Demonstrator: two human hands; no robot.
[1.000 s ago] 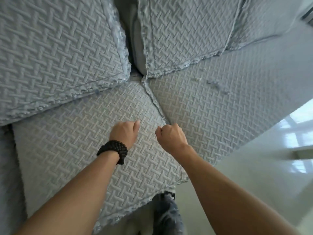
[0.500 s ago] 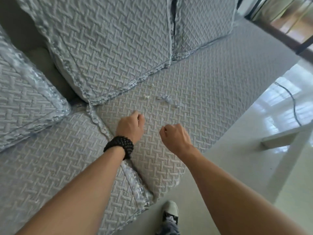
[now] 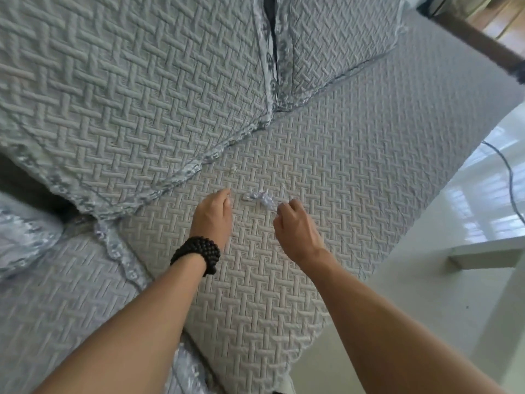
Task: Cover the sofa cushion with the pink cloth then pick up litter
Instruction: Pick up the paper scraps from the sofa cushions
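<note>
A quilted, pale cloth (image 3: 355,155) with a woven pattern lies over the sofa seat cushion. On it sits a crumpled whitish scrap of litter (image 3: 262,197), with a smaller crumb (image 3: 233,168) farther back. My left hand (image 3: 214,214), a black bead bracelet on its wrist, hovers just left of the scrap, fingers curled loosely and holding nothing. My right hand (image 3: 295,223) hangs just right of the scrap, fingers bent toward it, fingertips close to it but apart. No pink tone shows on the cloth in this light.
Back cushions (image 3: 136,89) in the same quilted cover lean against the sofa back, with a dark gap (image 3: 270,29) between two of them. A second seat cushion (image 3: 56,302) lies to the left. Glossy pale floor (image 3: 426,308) and a white table leg (image 3: 488,251) are at right.
My view has swung right along the sofa. Both hands have moved from the seam between seat cushions toward the litter scrap, and their fists have loosened.
</note>
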